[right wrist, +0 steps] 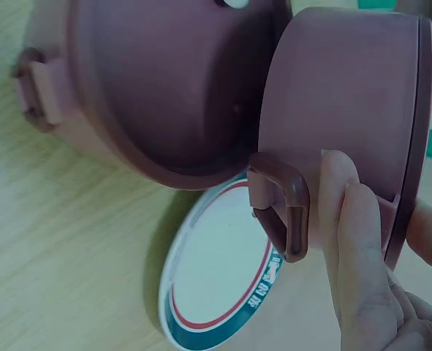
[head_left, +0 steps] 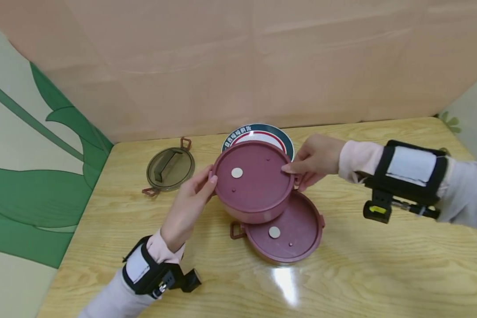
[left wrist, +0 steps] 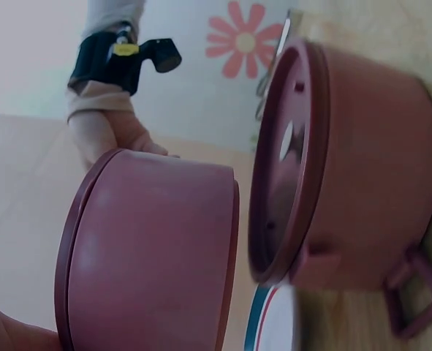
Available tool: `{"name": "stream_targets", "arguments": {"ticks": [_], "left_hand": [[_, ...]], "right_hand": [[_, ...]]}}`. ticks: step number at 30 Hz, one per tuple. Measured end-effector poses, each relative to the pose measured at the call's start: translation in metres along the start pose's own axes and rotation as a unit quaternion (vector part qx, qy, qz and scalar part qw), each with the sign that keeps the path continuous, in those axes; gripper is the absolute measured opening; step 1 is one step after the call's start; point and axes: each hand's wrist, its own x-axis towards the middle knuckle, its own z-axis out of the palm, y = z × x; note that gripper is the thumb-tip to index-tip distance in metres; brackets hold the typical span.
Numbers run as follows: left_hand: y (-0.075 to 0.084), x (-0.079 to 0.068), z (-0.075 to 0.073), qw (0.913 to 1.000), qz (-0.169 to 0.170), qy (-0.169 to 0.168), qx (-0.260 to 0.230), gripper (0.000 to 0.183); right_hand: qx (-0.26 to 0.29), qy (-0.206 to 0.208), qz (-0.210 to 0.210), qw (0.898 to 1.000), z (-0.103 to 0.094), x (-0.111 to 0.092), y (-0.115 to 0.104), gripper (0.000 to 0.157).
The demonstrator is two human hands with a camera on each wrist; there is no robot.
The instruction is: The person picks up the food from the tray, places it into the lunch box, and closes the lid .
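Observation:
Both hands hold up a maroon lidded pot (head_left: pixel 258 176), its flat lid with a white dot facing the head camera. The left hand (head_left: pixel 188 205) grips its left side, thumb on the lid's rim. Opposite it, the right hand (head_left: pixel 316 161) has its thumb over the lid edge and fingers against the wall (right wrist: pixel 347 102), beside a loop-shaped handle (right wrist: pixel 292 212). A second maroon lidded pot (head_left: pixel 302 234) stands on the table, partly hidden under the raised one in the head view. The left wrist view shows a gap between the held pot (left wrist: pixel 150 241) and the standing pot (left wrist: pixel 376 161).
Behind the pots lies a white plate (head_left: pixel 284 137) with a dark teal rim and red ring. To the left sits a round vessel with a dark see-through lid (head_left: pixel 175 172), a bar handle and two side handles. A pink-covered backdrop (head_left: pixel 238 66) rises behind the wooden table (head_left: pixel 381 247).

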Motion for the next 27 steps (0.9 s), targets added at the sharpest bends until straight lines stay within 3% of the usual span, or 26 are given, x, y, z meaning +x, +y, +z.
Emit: {"name": "stream_targets", "arguments": {"ticks": [6, 14, 27], "left_hand": [[-0.005, -0.003, 0.011, 0.9999, 0.006, -0.005, -0.015, 0.050], [-0.005, -0.011, 0.020, 0.9997, 0.002, -0.022, -0.014, 0.048], [-0.007, -0.022, 0.035, 0.9983, -0.036, -0.043, -0.011, 0.049]], "right_hand": [[-0.008, 0.016, -0.011, 1.000, 0.002, -0.015, 0.014, 0.032], [0.020, 0.025, 0.003, 0.999, 0.013, -0.034, 0.031, 0.031], [0.053, 0.016, 0.006, 0.998, 0.022, -0.050, 0.057, 0.030]]}}
